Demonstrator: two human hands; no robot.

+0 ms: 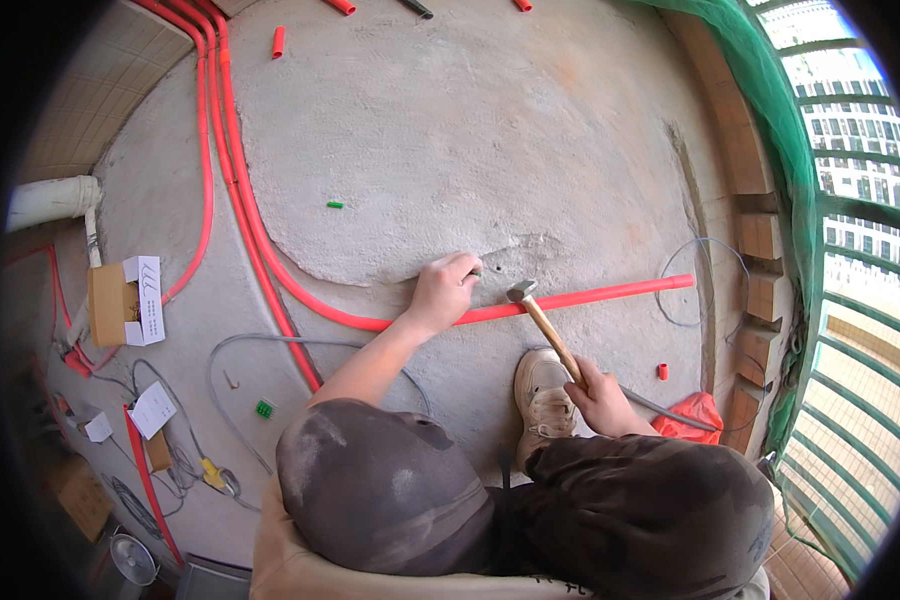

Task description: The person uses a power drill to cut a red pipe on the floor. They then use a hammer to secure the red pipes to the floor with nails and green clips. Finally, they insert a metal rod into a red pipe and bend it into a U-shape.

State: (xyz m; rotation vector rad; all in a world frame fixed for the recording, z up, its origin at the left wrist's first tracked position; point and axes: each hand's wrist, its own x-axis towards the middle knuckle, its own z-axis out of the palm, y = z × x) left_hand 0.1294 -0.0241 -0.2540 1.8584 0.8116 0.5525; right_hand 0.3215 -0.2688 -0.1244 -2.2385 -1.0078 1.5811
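Note:
My left hand [442, 292] is closed in a pinch, and a bit of a small green plastic plug [478, 272] shows at its fingertips. Just right of the fingertips, a small dark hole [498, 267] sits in the rough concrete floor [410, 150]. My right hand [610, 402] grips the wooden handle of a hammer [550, 335]. The hammer's metal head lies over the red pipe [610, 296], close to the hole; whether it touches the pipe I cannot tell. That pipe runs across in front of my shoe [545, 395] and curves away to the far left.
Another green plug [335, 205] lies farther off, and a green cluster [264, 409] lies left of my knee. An open cardboard box [120, 305], grey cable [215, 350] and a yellow connector [213, 474] are at left. A red bag [692, 418] and green railing [850, 350] are at right.

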